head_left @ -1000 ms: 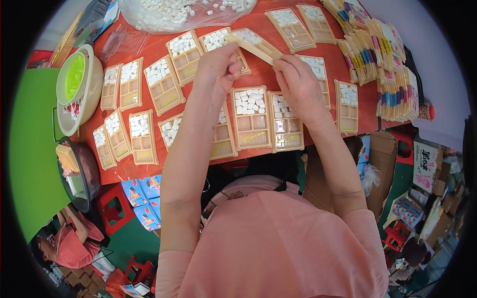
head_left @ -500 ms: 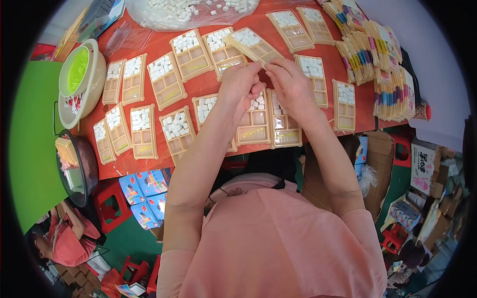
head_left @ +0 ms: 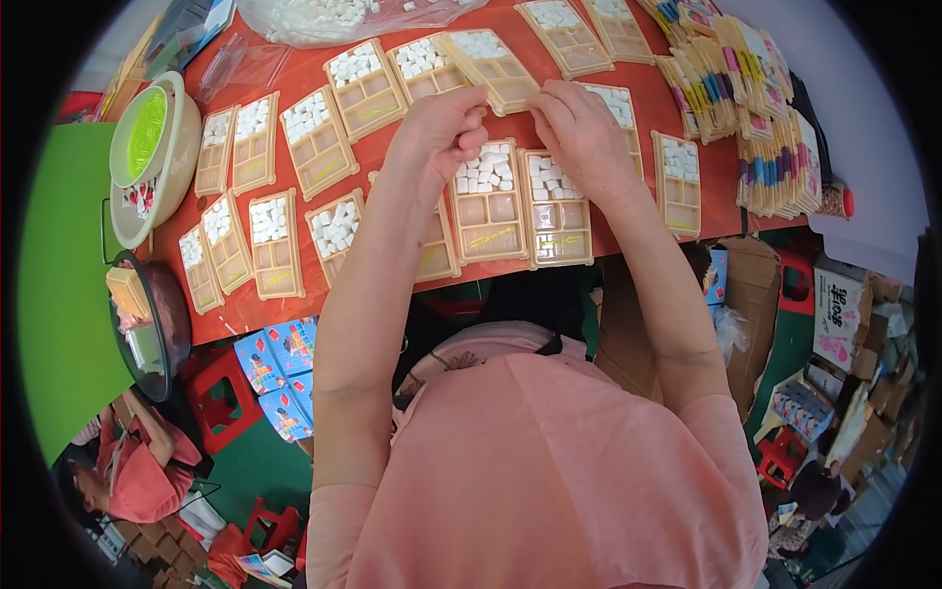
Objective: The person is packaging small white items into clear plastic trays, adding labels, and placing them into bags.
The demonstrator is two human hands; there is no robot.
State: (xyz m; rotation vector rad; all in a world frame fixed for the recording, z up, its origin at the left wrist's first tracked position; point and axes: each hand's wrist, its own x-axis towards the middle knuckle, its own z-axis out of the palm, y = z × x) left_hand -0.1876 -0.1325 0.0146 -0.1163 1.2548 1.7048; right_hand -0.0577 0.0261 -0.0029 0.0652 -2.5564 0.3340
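A beige compartment tray (head_left: 502, 77) with white cubes in its far section is tilted up from the trays behind it. My left hand (head_left: 437, 133) is closed at its near left corner, thumb and forefinger pinched and the other fingers curled. My right hand (head_left: 586, 137) pinches the near right corner. Below my hands lie two similar trays side by side, the left tray (head_left: 488, 211) and the right tray (head_left: 560, 216), each with white cubes and thin yellow-green strips. Whether anything small is also between my fingertips is hidden.
Several more filled trays (head_left: 320, 142) cover the red table (head_left: 257, 312). A bag of white cubes (head_left: 294, 27) lies at the far edge. Stacked bundled packs (head_left: 780, 182) stand right; a bowl of green strips (head_left: 147, 137) and a dark basin (head_left: 167, 324) are left. A person (head_left: 147, 461) is at lower left.
My hands have drawn apart, the left moving left. The held tray has turned more upright, its near edge now between them. The whole scene has shifted slightly upward in view.
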